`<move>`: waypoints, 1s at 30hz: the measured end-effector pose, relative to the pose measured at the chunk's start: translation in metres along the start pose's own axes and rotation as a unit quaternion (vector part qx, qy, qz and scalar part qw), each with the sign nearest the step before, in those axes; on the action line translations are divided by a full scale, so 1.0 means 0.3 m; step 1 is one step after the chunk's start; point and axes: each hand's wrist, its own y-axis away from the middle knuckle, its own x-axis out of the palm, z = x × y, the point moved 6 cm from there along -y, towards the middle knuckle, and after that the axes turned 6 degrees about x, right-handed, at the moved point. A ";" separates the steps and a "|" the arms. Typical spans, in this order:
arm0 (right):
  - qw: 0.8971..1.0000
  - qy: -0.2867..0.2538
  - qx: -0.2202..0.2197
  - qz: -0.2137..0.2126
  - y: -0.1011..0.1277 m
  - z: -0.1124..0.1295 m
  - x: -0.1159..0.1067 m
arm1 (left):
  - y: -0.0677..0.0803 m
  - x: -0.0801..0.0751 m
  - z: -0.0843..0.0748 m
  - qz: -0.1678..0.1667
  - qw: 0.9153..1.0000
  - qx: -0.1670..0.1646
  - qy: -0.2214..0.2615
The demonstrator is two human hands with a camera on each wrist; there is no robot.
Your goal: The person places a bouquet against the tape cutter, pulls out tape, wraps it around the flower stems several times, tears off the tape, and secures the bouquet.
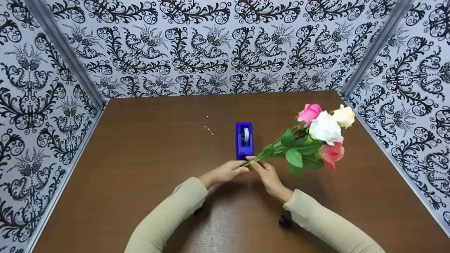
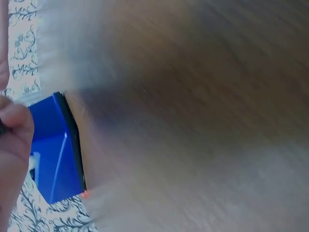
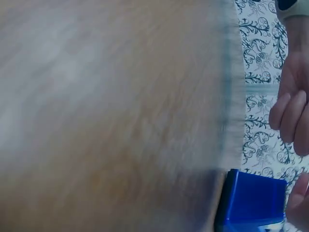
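Observation:
A bouquet of roses slants up to the right in the head view, with pink, white, cream and coral blooms over green leaves. My left hand grips the lower ends of its stems. Right beside it, my right hand pinches the same stems between thumb and fingers. Just beyond both hands a blue tape dispenser stands on the table, a roll of tape inside. It also shows at the left of the left wrist view, where the curled left hand overlaps it. The blooms lie outside both wrist views.
The brown wooden table is enclosed by patterned black-and-white walls at the back and sides. Several tiny pale specks lie left of the dispenser. Dark objects sit by the sleeves at both wrists.

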 end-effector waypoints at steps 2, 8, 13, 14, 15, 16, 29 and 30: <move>0.999 0.029 0.000 -0.024 -0.001 0.005 -0.005 | -0.003 0.005 -0.011 -0.018 0.999 -0.003 -0.041; 0.998 0.044 0.009 -0.051 -0.016 0.018 -0.012 | -0.017 0.028 -0.040 -0.081 0.960 -0.018 -0.268; 0.999 0.026 0.007 -0.042 -0.035 0.025 -0.018 | -0.025 0.040 -0.072 -0.148 0.892 0.027 -0.426; 0.999 0.025 0.012 -0.040 -0.037 0.024 -0.020 | -0.025 0.039 -0.077 -0.155 0.883 0.035 -0.441; 0.999 0.023 0.013 -0.035 -0.038 0.026 -0.020 | -0.025 0.037 -0.080 -0.156 0.880 0.040 -0.447; 0.999 0.019 0.013 -0.027 -0.038 0.028 -0.020 | -0.025 0.032 -0.079 -0.151 0.886 0.040 -0.437; 0.995 0.040 -0.015 0.087 -0.040 0.076 -0.026 | -0.026 -0.003 -0.002 -0.032 0.986 -0.028 0.160; 0.995 0.043 -0.015 0.092 -0.043 0.075 -0.026 | -0.027 -0.007 -0.007 -0.048 0.990 -0.015 0.133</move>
